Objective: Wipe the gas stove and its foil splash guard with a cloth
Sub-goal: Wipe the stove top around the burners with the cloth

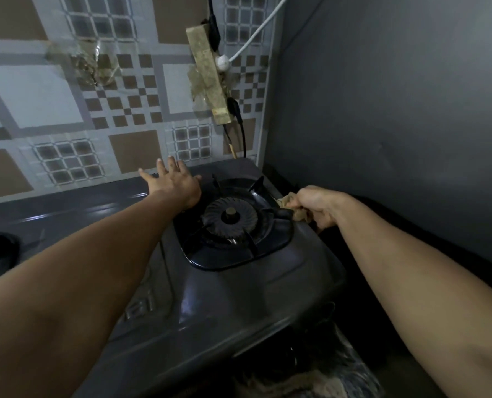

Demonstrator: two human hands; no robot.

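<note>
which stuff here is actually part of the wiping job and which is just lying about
Part of the job:
- stove
- burner
- cloth, bunched in the right hand
- left hand, spread flat at the stove's back edge
- patterned splash guard

Just lying about:
- power strip taped to the wall
- white cable
- black cable
- grey side wall

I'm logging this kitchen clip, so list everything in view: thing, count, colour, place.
gas stove: one, dark grey, centre
burner: one, black, on stove's right side
cloth: one, tan, at burner's right edge
patterned splash guard: one, brown, grey and white, behind stove
power strip: one, yellowed, taped to guard
cables: one white, two black, plugged into strip
wall: one, grey, right
left hand: open, fingers spread, at stove's back
right hand: grips cloth
</note>
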